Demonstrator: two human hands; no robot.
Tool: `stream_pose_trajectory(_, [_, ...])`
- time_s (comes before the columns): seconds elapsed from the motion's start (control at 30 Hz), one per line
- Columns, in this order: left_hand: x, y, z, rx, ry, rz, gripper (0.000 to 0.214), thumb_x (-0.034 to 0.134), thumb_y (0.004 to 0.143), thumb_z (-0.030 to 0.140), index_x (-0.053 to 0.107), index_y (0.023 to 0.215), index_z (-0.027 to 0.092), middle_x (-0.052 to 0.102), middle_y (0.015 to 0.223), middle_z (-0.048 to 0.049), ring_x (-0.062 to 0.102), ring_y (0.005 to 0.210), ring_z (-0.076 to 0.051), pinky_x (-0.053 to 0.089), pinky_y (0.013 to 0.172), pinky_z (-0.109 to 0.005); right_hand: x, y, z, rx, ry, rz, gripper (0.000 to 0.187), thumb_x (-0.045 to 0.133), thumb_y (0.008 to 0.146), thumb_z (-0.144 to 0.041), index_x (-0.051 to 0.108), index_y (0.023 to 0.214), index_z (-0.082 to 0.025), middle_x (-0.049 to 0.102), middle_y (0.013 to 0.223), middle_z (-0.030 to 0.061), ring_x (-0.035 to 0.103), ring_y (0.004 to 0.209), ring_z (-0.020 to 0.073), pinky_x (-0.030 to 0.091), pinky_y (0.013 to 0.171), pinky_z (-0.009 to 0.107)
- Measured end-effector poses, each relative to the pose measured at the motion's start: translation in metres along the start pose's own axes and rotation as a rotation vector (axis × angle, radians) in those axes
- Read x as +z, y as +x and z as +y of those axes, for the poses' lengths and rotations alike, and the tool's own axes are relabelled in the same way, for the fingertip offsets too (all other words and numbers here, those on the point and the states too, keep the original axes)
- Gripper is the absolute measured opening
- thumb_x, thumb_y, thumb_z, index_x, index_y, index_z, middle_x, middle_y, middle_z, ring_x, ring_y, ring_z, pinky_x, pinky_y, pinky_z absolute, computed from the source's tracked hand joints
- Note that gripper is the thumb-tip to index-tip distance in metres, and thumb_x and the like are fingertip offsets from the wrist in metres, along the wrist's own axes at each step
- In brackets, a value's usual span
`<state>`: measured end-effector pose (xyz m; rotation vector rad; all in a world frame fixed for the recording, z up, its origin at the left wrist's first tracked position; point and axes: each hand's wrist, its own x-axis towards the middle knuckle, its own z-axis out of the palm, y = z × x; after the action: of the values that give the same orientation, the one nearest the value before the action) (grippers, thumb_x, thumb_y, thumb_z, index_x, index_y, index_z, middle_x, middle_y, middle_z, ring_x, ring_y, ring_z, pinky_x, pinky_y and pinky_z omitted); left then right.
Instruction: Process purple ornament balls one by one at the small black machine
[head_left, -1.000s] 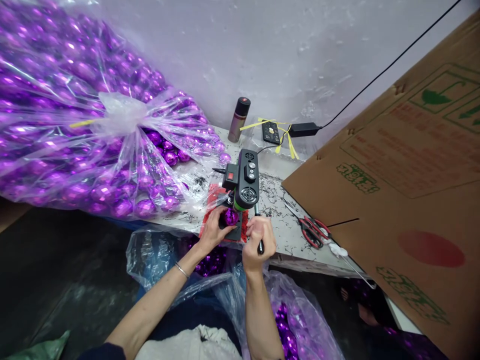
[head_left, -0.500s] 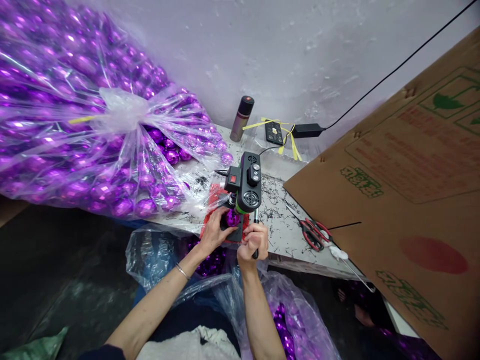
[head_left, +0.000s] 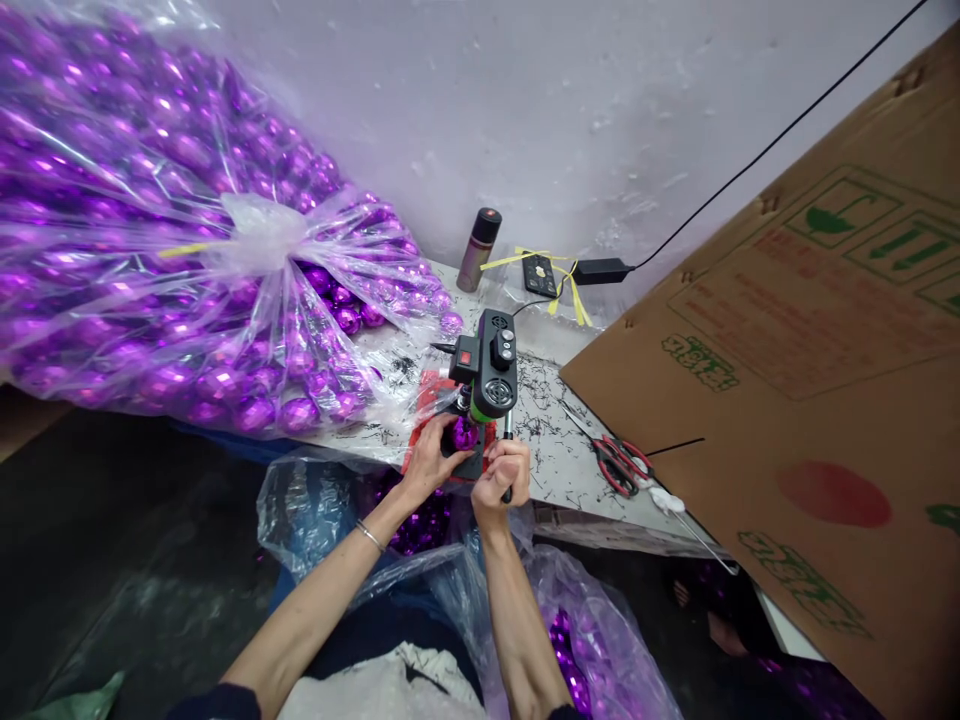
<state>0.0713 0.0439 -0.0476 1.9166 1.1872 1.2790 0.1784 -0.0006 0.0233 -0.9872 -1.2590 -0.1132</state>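
Note:
A small black bench machine (head_left: 489, 365) with a red switch stands on a red mat at the table's near edge. My left hand (head_left: 426, 460) is closed on a shiny purple ball (head_left: 463, 436) held under the machine's head. My right hand (head_left: 504, 477) is wrapped round the machine's black lever handle (head_left: 508, 440), just right of the ball. Both forearms reach up from the bottom of the view.
A big tied clear bag of purple balls (head_left: 187, 280) fills the left. More bags of balls (head_left: 420, 520) lie below the table edge. Red-handled scissors (head_left: 619, 465), a tilted cardboard box (head_left: 810, 400), a spray can (head_left: 478, 250) and a power adapter (head_left: 600, 271) are around.
My right hand has moved the lever handle up and closer to the machine. My left hand has kept the ball under the head. The view shifted slightly.

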Motion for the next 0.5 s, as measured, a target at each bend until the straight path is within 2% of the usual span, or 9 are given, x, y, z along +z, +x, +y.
stream_pose_trajectory(0.17, [0.001, 0.003, 0.001, 0.034, 0.012, 0.034, 0.053, 0.08, 0.084, 0.029, 0.055, 0.13, 0.022, 0.069, 0.127, -0.0111, 0.068, 0.12, -0.029, 0.057, 0.101, -0.045, -0.001, 0.004, -0.003, -0.022, -0.042, -0.015, 0.039, 0.035, 0.105, -0.03, 0.041, 0.067, -0.024, 0.05, 0.068, -0.0025, 0.052, 0.061, 0.013, 0.05, 0.069, 0.032])
stream_pose_trajectory(0.3, [-0.003, 0.004, 0.002, 0.055, 0.023, 0.019, 0.054, 0.079, 0.085, 0.029, 0.053, 0.132, 0.022, 0.069, 0.128, -0.0113, 0.069, 0.12, -0.029, 0.057, 0.101, -0.045, -0.004, 0.034, -0.025, 0.09, -0.051, -0.013, 0.037, 0.038, 0.106, -0.028, 0.043, 0.069, -0.024, 0.048, 0.067, -0.003, 0.05, 0.059, 0.0121, 0.042, 0.058, 0.028])
stream_pose_trajectory(0.4, [-0.013, -0.014, 0.002, 0.105, 0.051, 0.01, 0.058, 0.075, 0.089, 0.027, 0.048, 0.139, 0.023, 0.066, 0.133, -0.0125, 0.066, 0.126, -0.03, 0.056, 0.105, -0.047, -0.007, 0.056, -0.043, 0.215, -0.031, -0.062, 0.038, 0.041, 0.106, -0.03, 0.047, 0.069, -0.022, 0.049, 0.067, -0.0034, 0.049, 0.059, 0.0105, 0.04, 0.058, 0.027])
stream_pose_trajectory(0.5, [-0.03, -0.051, 0.004, 0.215, 0.127, -0.01, 0.057, 0.068, 0.094, 0.026, 0.044, 0.146, 0.024, 0.061, 0.139, -0.0148, 0.061, 0.132, -0.03, 0.052, 0.11, -0.051, -0.009, 0.06, -0.049, 0.246, -0.004, -0.074, 0.04, 0.044, 0.105, -0.029, 0.047, 0.066, -0.022, 0.049, 0.065, -0.0033, 0.052, 0.063, 0.0111, 0.041, 0.062, 0.027])
